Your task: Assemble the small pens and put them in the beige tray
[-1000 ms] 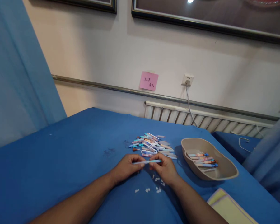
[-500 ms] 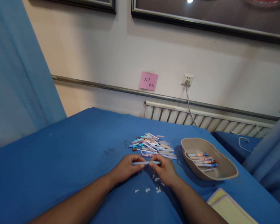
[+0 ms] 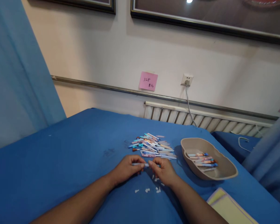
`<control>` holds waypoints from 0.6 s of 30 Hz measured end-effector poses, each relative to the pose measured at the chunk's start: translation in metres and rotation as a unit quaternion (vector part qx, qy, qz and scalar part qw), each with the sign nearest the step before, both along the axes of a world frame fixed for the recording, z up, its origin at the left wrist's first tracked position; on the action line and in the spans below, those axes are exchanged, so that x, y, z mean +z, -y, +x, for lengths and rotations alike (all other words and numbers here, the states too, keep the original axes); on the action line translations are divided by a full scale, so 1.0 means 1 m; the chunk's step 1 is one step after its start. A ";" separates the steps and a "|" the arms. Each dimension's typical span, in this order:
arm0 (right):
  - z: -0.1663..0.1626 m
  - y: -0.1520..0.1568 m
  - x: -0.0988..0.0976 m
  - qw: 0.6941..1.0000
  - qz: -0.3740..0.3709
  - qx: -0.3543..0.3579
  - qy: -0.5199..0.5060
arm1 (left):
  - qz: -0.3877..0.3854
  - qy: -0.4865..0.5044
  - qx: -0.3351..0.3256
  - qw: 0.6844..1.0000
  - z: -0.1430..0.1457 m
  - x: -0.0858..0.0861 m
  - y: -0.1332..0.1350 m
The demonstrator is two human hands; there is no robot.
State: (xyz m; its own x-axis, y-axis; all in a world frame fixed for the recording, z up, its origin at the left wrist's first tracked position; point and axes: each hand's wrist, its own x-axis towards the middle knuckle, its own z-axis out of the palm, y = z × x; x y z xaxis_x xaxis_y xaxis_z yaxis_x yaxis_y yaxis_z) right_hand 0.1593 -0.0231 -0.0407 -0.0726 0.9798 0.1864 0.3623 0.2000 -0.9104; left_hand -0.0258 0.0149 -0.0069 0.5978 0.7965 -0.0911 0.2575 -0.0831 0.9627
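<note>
My left hand (image 3: 128,166) pinches a pale pen (image 3: 137,164) lying level between thumb and fingers. From the right, my right hand (image 3: 162,170) is closed at the pen's other end, where a bit of teal shows between the fingers; whether that teal part is joined to the pen is hidden. Just beyond my hands lies a loose pile of pens and pen parts (image 3: 154,147), in white, blue, teal, orange and brown. Small white tip-like pieces (image 3: 147,190) are scattered on the blue cloth (image 3: 88,149) below my hands.
A beige basin (image 3: 224,172) at the right holds several pens (image 3: 204,160). A yellow cloth or folder (image 3: 230,207) lies near the front right. Behind the table are a radiator (image 3: 172,115), a metal rail (image 3: 121,89) and a plugged-in cord (image 3: 189,104).
The pen has dropped slightly, and my right fingers have shifted on its end, covering more of it. The pile, basin and white pieces stay put.
</note>
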 end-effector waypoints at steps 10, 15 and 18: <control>-0.010 0.000 0.010 0.958 -0.024 0.042 -0.283 | -0.031 0.055 -0.027 0.998 -0.002 -0.006 -0.008; -0.017 0.005 0.015 0.960 -0.025 0.019 -0.278 | -0.086 0.080 -0.062 0.991 -0.002 -0.004 -0.001; -0.019 0.007 0.017 0.964 -0.020 -0.022 -0.266 | -0.102 0.096 -0.042 0.989 0.003 -0.004 0.006</control>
